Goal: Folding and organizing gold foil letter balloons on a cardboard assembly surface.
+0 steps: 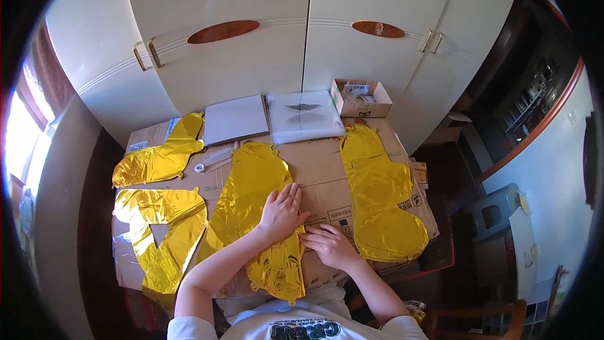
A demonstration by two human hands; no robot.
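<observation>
A flat, uninflated gold foil balloon (255, 176) lies in front of me, spreading toward the table's near edge. My left hand (281, 214) rests flat on it, fingers stretched out and pointing away from me. Beside its right edge, my right hand (331, 247) lies low with fingers extended toward the left, the tips at the foil's border. Another gold foil balloon (384, 204), with a rounded, notched outline, is spread out to the right. At the left lies a gold foil balloon with a triangular opening (179, 239), and beyond it a curved gold foil balloon (163, 154).
Flattened cardboard (319, 179) covers the table. Along the back are a grey-white board (236, 119), a clear plastic-wrapped stack (305, 118) and an open small box (362, 108). A small white tape roll (199, 168) sits near the left balloons. White cabinets (226, 0) stand behind; a wooden chair (503, 311) is at lower right.
</observation>
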